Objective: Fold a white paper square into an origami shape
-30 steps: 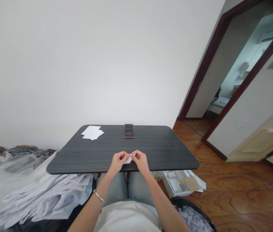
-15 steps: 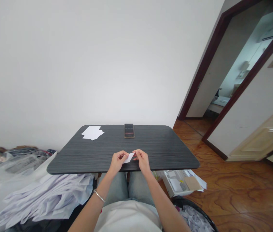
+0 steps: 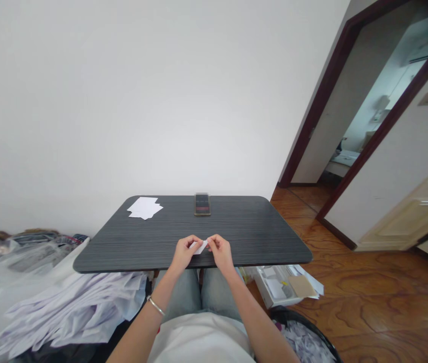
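Observation:
A small piece of white paper (image 3: 201, 248) is held between my two hands near the front edge of the dark table (image 3: 153, 242). My left hand (image 3: 184, 250) is closed on its left side, thumb on top. With thumb and fingertips, my right hand (image 3: 219, 250) pinches the paper's upper right end. The fingers cover part of the paper, so its full shape is hidden. Several overlapping white paper sheets (image 3: 145, 207) lie at the table's far left corner. A phone (image 3: 202, 204) with a lit screen rests at the back middle.
A white wall stands behind the table. Left of it are a pile of white cloth or paper (image 3: 73, 307) and plastic-covered items (image 3: 28, 257). Below on the right, a white box (image 3: 274, 292) holds papers, beside a black-rimmed bin (image 3: 308, 338) of paper scraps.
My right hand has moved slightly left, and its fingers have closed in on the paper's upper right end. Less of the paper shows. My left hand stays nearly in place.

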The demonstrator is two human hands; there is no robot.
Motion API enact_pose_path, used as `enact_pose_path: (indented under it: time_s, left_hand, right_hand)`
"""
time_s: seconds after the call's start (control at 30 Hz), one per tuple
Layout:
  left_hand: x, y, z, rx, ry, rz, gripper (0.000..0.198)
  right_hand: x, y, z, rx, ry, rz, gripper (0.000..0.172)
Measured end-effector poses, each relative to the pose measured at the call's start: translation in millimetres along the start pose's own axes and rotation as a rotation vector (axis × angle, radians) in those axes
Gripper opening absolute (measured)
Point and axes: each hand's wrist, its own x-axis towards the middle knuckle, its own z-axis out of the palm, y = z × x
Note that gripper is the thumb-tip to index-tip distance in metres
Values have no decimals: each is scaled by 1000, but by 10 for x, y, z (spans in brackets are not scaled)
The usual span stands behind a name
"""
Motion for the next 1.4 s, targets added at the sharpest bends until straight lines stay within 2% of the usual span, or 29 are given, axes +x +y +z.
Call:
enact_pose_path:
  time_s: [0.2, 0.4, 0.5, 0.63, 0.77, 0.93, 1.0, 1.2, 1.4]
  left_hand:
    - [-5, 13, 0, 10, 2, 5, 26]
    - [16, 33, 6, -71, 42, -30, 43]
    - [26, 17, 14, -123, 15, -80, 38]
    - [25, -18, 12, -95, -27, -78, 29]
    - [17, -36, -2, -81, -5, -69, 29]
    - [11, -19, -5, -83, 34, -57, 30]
    - [10, -3, -2, -80, 35, -55, 31]
    - [13, 23, -6, -78, 10, -66, 32]
    - [13, 16, 0, -92, 14, -69, 31]
  right_hand:
    - [-10, -34, 18, -21, 36, -12, 19]
    - [11, -68, -17, -2, 127, 1, 23]
    - [16, -69, -27, 13, 153, 8, 24]
    - [19, -64, -29, 37, 159, 18, 25]
    - [35, -54, -22, 74, 101, 33, 25]
    - [42, -25, 10, 68, -111, 47, 23]
    - [36, -11, 18, 40, -159, 37, 22]
    - [21, 19, 13, 21, -155, 42, 20]
    - [37, 4, 9, 44, -137, 43, 27]
